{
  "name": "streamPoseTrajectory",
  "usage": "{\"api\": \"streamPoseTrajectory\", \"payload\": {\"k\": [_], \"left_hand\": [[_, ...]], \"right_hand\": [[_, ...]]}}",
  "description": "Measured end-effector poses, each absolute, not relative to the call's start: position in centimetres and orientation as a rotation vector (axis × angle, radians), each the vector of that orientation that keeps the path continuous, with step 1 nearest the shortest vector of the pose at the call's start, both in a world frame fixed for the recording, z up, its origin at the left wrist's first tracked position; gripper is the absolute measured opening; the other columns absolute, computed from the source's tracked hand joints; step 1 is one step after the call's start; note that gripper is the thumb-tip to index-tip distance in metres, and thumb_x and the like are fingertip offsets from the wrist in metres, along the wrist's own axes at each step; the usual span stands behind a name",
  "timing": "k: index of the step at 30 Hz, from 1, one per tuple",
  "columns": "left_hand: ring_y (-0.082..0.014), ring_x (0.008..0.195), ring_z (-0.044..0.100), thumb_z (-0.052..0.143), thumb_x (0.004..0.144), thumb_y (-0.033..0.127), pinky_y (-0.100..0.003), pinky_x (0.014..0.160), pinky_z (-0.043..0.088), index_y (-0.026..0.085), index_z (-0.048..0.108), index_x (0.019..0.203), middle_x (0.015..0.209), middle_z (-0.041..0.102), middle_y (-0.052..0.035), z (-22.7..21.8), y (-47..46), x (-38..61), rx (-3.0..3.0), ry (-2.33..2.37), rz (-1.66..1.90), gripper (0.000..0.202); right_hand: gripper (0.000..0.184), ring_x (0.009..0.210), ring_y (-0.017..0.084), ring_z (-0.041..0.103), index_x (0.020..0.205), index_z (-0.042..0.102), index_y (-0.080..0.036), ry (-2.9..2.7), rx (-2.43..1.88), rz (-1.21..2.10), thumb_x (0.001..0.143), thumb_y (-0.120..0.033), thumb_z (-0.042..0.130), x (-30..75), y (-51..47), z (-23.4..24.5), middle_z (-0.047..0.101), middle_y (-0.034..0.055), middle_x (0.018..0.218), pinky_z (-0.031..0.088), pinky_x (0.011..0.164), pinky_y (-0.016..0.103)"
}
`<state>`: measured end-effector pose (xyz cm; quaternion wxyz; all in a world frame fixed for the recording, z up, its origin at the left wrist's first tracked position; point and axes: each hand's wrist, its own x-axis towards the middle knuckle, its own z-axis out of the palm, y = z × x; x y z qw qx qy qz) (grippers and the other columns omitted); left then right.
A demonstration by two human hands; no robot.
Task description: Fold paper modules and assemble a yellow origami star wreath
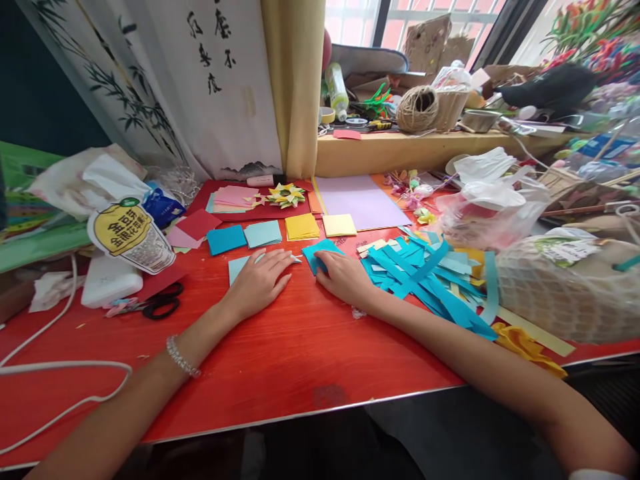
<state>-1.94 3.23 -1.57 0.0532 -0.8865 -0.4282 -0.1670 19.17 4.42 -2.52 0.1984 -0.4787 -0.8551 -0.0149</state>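
My left hand [261,280] lies palm down with its fingers stretched out, over a light blue paper sheet [236,269] that shows at its left side. A small pale point pokes out by its fingertips; what it belongs to is hidden. My right hand [346,277] has its fingers curled at the edge of a bright blue paper square [320,251]. Behind both hands sit small paper stacks in a row: blue [225,241], light blue [263,233], yellow [302,227] and pale yellow [339,225].
Blue paper strips [425,273] are heaped right of my right hand. Black-handled scissors [161,303] lie at left near a white box [110,283]. A folded paper star [286,195] and a lilac sheet [360,200] lie behind. A net-wrapped package [560,287] stands at right.
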Motion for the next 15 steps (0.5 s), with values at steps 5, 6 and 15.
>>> {"api": "streamPoseTrajectory", "payload": {"k": [5, 6, 15], "left_hand": [[-0.0211, 0.125, 0.041, 0.032, 0.092, 0.031, -0.042, 0.106, 0.025, 0.015, 0.049, 0.123, 0.131, 0.050, -0.0095, -2.23, 3.63, -2.36, -2.647, -1.381, -0.413, 0.039], [-0.0213, 0.125, 0.041, 0.032, 0.092, 0.032, -0.042, 0.106, 0.025, 0.014, 0.049, 0.124, 0.132, 0.049, -0.0104, -2.27, 3.64, -2.42, -2.635, -1.393, -0.415, 0.040], [-0.0234, 0.127, 0.038, 0.032, 0.091, 0.032, -0.046, 0.107, 0.026, 0.016, 0.046, 0.126, 0.136, 0.044, -0.0113, -2.07, 3.16, -2.51, -2.641, -1.350, -0.477, 0.041]], "right_hand": [[0.038, 0.095, 0.025, 0.060, 0.115, 0.050, -0.017, -2.337, -1.387, -0.022, 0.085, -0.040, 0.044, 19.18, 4.42, -2.61, 0.065, 0.0087, 0.107, 0.044, 0.065, 0.030], [0.036, 0.095, 0.025, 0.060, 0.114, 0.050, -0.018, -2.335, -1.394, -0.022, 0.085, -0.038, 0.044, 19.17, 4.39, -2.59, 0.064, 0.0082, 0.108, 0.043, 0.065, 0.030], [0.037, 0.095, 0.023, 0.061, 0.121, 0.049, -0.017, -2.334, -1.447, 0.012, 0.089, -0.025, 0.032, 19.09, 4.24, -2.31, 0.062, 0.0079, 0.115, 0.044, 0.066, 0.031]]}}
